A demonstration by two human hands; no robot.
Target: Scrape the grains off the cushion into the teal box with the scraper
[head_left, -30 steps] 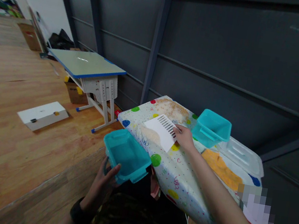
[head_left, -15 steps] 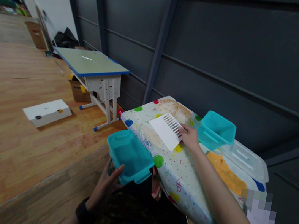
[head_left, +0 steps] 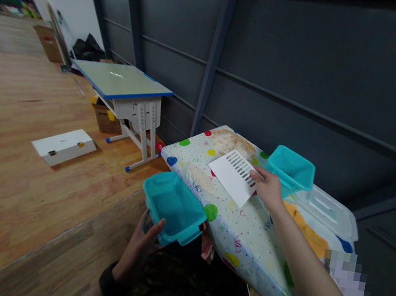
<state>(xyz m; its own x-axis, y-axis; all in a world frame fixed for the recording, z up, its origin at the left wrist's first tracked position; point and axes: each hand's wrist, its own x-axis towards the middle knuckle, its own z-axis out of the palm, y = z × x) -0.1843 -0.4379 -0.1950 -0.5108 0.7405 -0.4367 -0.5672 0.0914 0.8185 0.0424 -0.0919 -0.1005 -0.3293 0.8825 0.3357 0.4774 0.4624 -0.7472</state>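
The right hand's (head_left: 266,186) fingers pinch the slotted card (head_left: 230,178), which has shifted right over the bench (head_left: 189,155), leaving the near grain patch (head_left: 200,179) more exposed; the left hand (head_left: 145,238) grips the nearer turquoise tub (head_left: 173,210).

The bare left hand (head_left: 146,237) is held low, just outside the near edge of the white, balloon-printed cloth-covered desk (head_left: 249,246), its thumb raised and its fingers curled in a grip; a black band (head_left: 108,280) rings the wrist. The bare right forearm (head_left: 314,268) slants across the near edge, and the right hand (head_left: 267,184), palm down, pinches with thumb and fingers above the desk, towards its far edge.
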